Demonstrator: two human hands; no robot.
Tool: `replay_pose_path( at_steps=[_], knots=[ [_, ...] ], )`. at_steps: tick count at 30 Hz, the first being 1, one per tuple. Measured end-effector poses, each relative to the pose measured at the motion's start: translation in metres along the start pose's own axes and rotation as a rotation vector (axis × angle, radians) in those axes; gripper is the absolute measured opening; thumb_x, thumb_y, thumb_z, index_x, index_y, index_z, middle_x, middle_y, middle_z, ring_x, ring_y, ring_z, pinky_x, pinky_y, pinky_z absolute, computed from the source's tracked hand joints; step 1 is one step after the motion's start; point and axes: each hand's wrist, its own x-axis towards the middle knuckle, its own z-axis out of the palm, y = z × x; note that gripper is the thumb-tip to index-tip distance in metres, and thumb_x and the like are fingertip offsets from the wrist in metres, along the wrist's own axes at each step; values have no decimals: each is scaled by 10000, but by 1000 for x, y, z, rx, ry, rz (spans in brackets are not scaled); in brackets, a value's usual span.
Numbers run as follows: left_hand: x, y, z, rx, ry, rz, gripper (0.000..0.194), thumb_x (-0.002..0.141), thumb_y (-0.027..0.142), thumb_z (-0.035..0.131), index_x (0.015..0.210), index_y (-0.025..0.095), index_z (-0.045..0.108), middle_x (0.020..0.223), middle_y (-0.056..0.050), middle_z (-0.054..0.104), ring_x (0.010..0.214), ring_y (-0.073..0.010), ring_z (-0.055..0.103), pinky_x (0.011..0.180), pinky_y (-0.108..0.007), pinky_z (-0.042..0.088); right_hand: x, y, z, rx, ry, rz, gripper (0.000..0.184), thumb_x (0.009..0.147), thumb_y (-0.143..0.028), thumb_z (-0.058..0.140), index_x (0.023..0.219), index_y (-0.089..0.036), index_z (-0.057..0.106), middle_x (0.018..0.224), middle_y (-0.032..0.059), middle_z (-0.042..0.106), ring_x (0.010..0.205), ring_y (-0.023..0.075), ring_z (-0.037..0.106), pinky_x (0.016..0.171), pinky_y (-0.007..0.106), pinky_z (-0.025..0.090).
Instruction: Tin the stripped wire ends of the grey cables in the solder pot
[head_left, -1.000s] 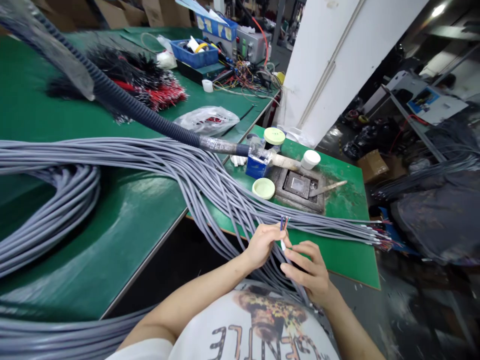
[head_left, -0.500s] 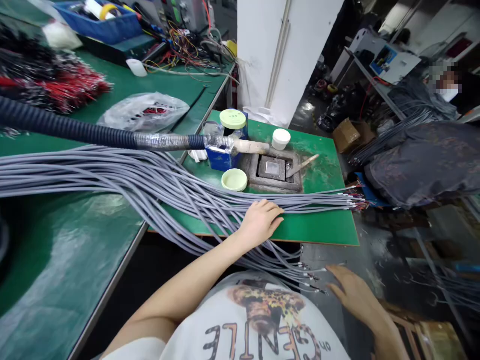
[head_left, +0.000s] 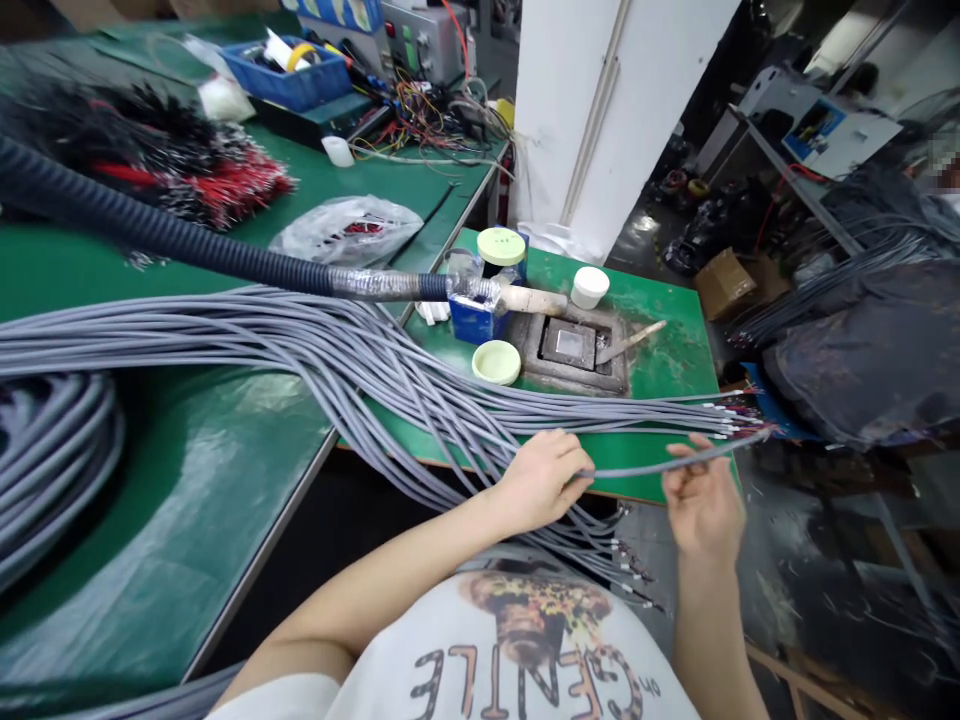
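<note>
A thick bundle of grey cables [head_left: 315, 350] fans across the green table [head_left: 187, 500] and onto a small green board [head_left: 660, 370]. My left hand [head_left: 544, 480] is closed on one grey cable [head_left: 645, 465] near the board's front edge. My right hand [head_left: 701, 500] pinches the same cable further along, holding it level just above the board. The cable's stripped end with coloured wires [head_left: 757, 433] points right. Other cable ends [head_left: 630, 570] hang off the table below my hands.
A black corrugated hose [head_left: 187, 245] ends over a dark solder pot [head_left: 574, 350] with a stick in it. Pale green lids [head_left: 496, 362], a white jar [head_left: 589, 287] and a blue box [head_left: 472, 315] stand around it. A plastic bag [head_left: 349, 228], red-black wires [head_left: 217, 185], a white pillar [head_left: 622, 100].
My right hand came up from low at the right and took hold of a cable. My left hand went from resting flat on the bundle to gripping that cable.
</note>
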Motion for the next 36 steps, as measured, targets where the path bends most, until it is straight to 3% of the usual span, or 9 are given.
replay_pose_path(
  at_steps=[3,9,13,16,21,24,28,32,36],
  knots=[
    [-16,1,0,-202,-55,-51,188,864,326,560,925,172,649,841,-64,628,813,-185,528,761,-320,390,0,-22,6,-186,69,-194,272,927,-380,433,1091,-214,573,584,-33,577,394,74,402,398,190,320],
    [-17,-2,-15,-986,224,-410,385,799,428,639,1046,134,670,844,-67,664,767,-154,587,745,-277,460,-27,-16,27,-860,-781,-165,271,930,-272,434,1125,-197,607,561,-24,564,514,120,531,533,225,395],
    [-13,-6,-22,-1128,376,-569,322,749,414,693,875,119,725,718,-50,674,678,-139,586,703,-261,475,-33,-8,33,-903,-926,-157,263,942,-265,402,1099,-202,603,573,-20,574,574,139,571,578,225,413],
    [-13,-5,-17,-1150,342,-548,291,732,410,708,738,120,730,725,-58,683,671,-136,589,687,-253,483,-31,-12,34,-889,-992,-106,230,930,-286,436,891,-193,644,632,-4,609,619,135,577,622,228,419],
    [-14,3,-1,-1239,127,-435,292,755,396,696,830,118,742,717,-53,639,624,-117,573,607,-233,470,-24,-7,42,-727,-919,15,323,903,-371,475,724,-167,648,568,-5,613,540,114,531,560,223,388],
    [-13,5,3,-1287,97,-389,294,777,379,682,874,106,730,647,-25,580,568,-96,540,579,-232,446,-23,8,49,-512,-866,145,418,917,-412,419,663,-160,634,412,-25,530,387,90,411,465,219,335],
    [-13,2,-2,-1358,192,-454,296,751,372,709,890,112,685,636,-1,588,553,-94,541,586,-238,435,-26,23,60,-401,-744,170,367,902,-406,459,715,-154,649,337,-63,438,318,73,319,423,216,288],
    [-15,-5,-13,-1237,467,-580,258,701,340,754,748,119,629,657,14,593,594,-73,514,601,-200,402,-31,19,72,-605,-640,65,325,886,-357,499,660,-159,622,386,-61,423,382,79,374,460,220,304],
    [-13,-8,-23,-1163,516,-596,289,728,384,720,702,125,592,613,19,578,571,-71,494,581,-194,386,-34,17,81,-744,-630,-37,370,882,-337,503,552,-168,499,453,-54,388,459,76,363,488,224,271]
  ],
)
